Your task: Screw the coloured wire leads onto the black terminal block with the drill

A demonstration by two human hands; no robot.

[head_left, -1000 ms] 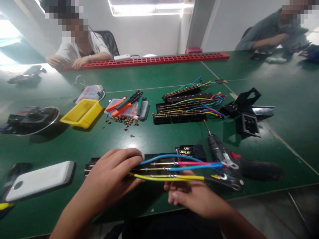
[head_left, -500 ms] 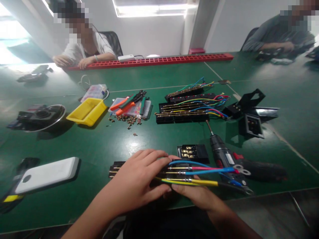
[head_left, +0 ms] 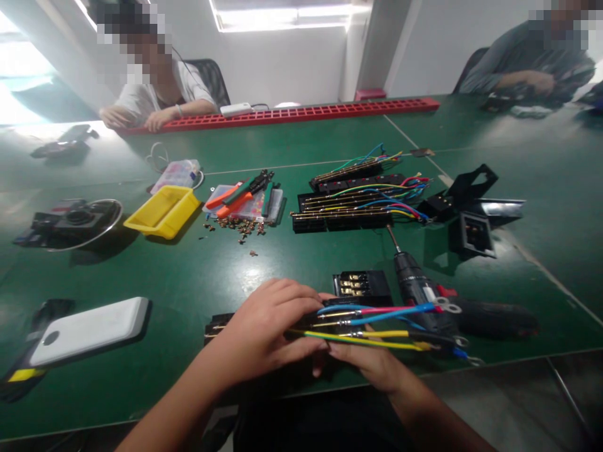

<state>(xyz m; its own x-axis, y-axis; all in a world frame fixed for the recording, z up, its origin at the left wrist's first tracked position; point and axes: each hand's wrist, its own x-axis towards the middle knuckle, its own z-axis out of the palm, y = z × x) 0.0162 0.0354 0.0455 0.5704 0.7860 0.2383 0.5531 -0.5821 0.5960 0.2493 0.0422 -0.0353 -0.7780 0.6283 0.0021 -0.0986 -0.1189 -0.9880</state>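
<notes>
Between my two hands is a long black strip [head_left: 217, 326] with brass bars and coloured wires. My left hand [head_left: 276, 329] lies across its top, fingers wrapped over the far side and thumb near the front. Gripping from below and in front, my right hand [head_left: 372, 364] has its thumb near the left thumb; most of its fingers are hidden under the strip. Blue, red and yellow wires with ring terminals [head_left: 452, 306] run out to the right. A yellow-green wire [head_left: 362, 340] crosses in front. Just behind the strip lies a black block with brass contacts [head_left: 365, 285].
A cordless drill [head_left: 419, 289] lies right of the hands. Similar wired strips [head_left: 339, 220] lie farther back, beside black housings [head_left: 471, 232]. Pliers [head_left: 240, 194], small brass parts [head_left: 242, 226], a yellow bin [head_left: 162, 213] and a white power bank [head_left: 92, 331] are leftward. Two people sit opposite.
The strip has turned slightly in my hands. The yellow-green wire has come forward, apart from the yellow one, and the wire ends have shifted. Both hands keep their hold.
</notes>
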